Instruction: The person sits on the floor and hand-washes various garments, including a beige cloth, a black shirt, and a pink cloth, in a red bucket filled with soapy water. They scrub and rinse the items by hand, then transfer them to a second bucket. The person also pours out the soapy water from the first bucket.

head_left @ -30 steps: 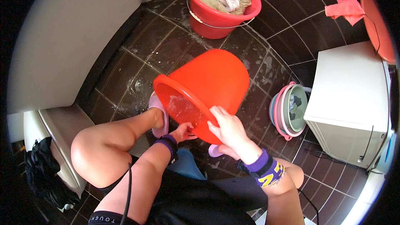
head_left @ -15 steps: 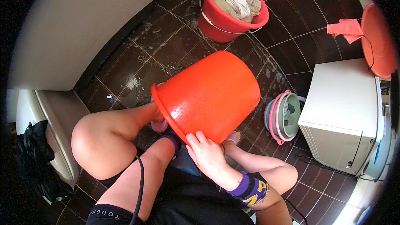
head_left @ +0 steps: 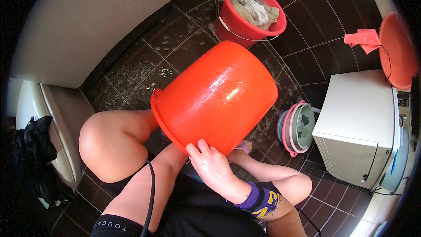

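A large orange-red bucket [head_left: 219, 98] lies tilted in front of me, its base toward the upper right and its rim toward my legs. My right hand [head_left: 212, 164], with a purple wristband, is closed on the near edge of that rim. My left forearm [head_left: 151, 184] reaches up to the bucket's mouth. The left hand is hidden behind or inside the bucket, so its fingers do not show. Water glistens on the dark tiles [head_left: 136, 68] left of the bucket. Beyond it stands a red bucket [head_left: 223, 33] with a wire handle, holding wet white and tan cloth [head_left: 256, 11].
Stacked basins [head_left: 286, 127], the top one holding cloth, stand by the right wall. Beside them is a white appliance [head_left: 355, 114], with a pink cloth [head_left: 363, 40] and a red basin [head_left: 397, 50] above. Black fabric [head_left: 37, 162] hangs over a white fixture [head_left: 66, 158] at left.
The orange-red bucket has turned a little, and its rim has shifted left, covering my left wristband. My right hand moved left with it. More water shows on the floor tiles at left.
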### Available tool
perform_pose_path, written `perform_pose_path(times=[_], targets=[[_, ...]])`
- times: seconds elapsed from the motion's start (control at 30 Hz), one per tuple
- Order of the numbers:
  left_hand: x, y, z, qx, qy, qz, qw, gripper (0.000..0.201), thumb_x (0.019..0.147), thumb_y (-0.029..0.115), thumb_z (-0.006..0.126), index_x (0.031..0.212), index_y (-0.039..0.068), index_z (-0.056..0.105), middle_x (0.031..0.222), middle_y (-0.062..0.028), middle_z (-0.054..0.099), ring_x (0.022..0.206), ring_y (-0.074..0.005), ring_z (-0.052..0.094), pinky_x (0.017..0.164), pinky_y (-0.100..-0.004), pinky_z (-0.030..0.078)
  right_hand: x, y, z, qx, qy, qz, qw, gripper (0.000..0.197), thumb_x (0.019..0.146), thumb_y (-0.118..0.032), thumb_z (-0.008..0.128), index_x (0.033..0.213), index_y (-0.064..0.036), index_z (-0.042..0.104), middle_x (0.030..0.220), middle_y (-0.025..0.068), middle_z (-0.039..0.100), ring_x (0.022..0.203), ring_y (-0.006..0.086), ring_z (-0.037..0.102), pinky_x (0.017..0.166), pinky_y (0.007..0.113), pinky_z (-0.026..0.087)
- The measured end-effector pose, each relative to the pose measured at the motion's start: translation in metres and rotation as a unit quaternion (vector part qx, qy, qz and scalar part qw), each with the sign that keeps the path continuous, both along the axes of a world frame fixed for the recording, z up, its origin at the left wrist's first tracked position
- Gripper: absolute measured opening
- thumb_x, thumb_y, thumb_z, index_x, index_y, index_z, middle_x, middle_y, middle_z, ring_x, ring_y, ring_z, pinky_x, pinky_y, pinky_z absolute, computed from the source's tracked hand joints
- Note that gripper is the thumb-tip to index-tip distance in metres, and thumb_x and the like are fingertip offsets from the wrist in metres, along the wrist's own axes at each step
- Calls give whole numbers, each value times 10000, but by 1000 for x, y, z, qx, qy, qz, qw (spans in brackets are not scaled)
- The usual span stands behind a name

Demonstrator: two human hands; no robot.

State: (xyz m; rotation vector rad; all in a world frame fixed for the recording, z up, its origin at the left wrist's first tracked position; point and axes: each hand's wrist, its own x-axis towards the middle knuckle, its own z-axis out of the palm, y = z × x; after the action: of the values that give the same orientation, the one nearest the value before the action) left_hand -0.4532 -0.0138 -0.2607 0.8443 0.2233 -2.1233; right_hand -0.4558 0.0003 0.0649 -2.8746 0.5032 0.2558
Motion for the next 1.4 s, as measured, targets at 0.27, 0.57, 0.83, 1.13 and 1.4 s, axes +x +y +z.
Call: perform_pose_path(times=[0.27,0.57,0.83,1.13,1.4], targets=[[0,-9,6,-11,-17,-4,1000,459,734,202,586,1188,168,523,1096,-59,607,963,-257,597,806,-452,507,-5,-2,5,19,-26,-26,999,288,788,-148,655,1026,-89,504,817,115,491,666,275,606,579,367,520],[13,-19,9,-15,-69,-6,997,460,736,203,592,1190,175,521,1094,-56,607,955,-258,599,795,-451,508,-28,-34,26,74,-103,-124,984,251,806,-170,653,988,-82,505,854,127,523,707,311,614,593,385,517],[67,-62,52,4,-258,-27,966,547,755,218,633,1265,218,435,1096,-67,601,949,-291,602,767,-506,503,-67,-103,40,11,-173,-301,938,363,820,-206,647,1084,-25,477,1006,182,581,801,370,626,656,427,524],[200,-131,188,-26,-472,-122,873,294,797,161,635,1068,116,528,878,-29,612,728,-173,602,632,-420,534,-127,-189,-6,14,-308,-440,843,478,785,-274,726,1070,29,490,1062,258,525,866,429,586,750,459,480],[269,-136,258,-53,-461,-139,875,307,851,137,552,1145,53,528,989,-91,648,733,-195,660,629,-386,580,-126,-215,-74,252,-387,-495,735,397,804,-224,739,1046,-2,516,914,99,626,741,145,597,682,300,504]])
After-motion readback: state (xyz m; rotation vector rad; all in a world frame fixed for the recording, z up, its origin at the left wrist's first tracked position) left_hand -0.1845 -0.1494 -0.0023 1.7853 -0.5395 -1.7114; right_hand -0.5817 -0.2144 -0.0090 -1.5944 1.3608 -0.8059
